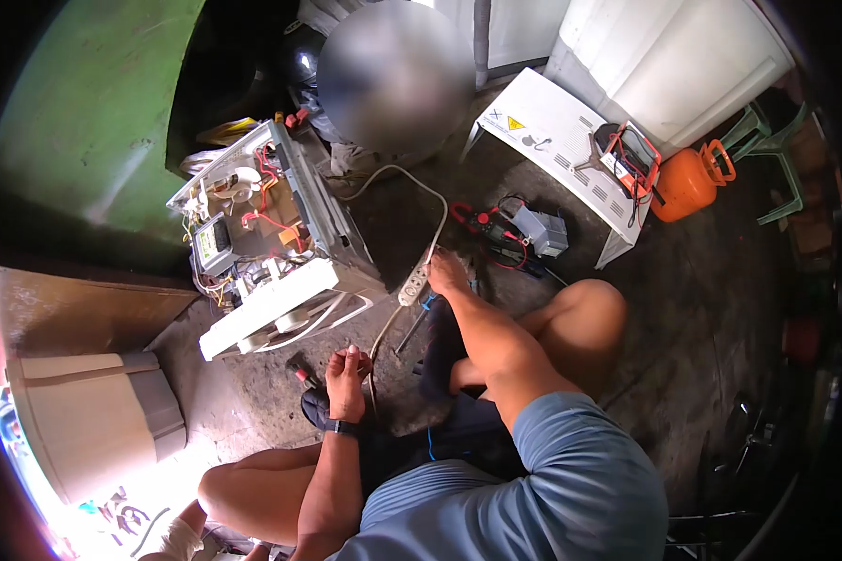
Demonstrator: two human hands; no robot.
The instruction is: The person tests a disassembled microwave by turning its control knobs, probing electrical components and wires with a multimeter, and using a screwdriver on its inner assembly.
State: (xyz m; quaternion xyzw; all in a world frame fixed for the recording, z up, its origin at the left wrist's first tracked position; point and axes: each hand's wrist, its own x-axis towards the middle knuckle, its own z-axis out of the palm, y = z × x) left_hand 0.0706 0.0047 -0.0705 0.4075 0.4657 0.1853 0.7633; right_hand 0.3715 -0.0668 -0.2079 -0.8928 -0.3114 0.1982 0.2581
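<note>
My right hand (446, 273) reaches forward with its fingers closed round the side of a white power strip (413, 288). A pale cable runs from the strip's far end, and another hangs from its near end. My left hand (347, 372) is held low, beside that near cable, its fingertips pinched together; what they hold, if anything, I cannot make out. Ahead and left stands a microwave oven (295, 304) with its cover off, showing red wires and inner parts. Close to my right hand, a screwdriver (412, 327) with a blue handle lies on the floor.
A red-and-black clamp meter (482, 220) lies by a grey metal part (541, 232). Behind them is a white metal cover (561, 140) bearing a red-and-black tester (624, 159). An orange gas cylinder (690, 185) stands right, a cardboard box (89, 411) left. A person sits opposite, blurred.
</note>
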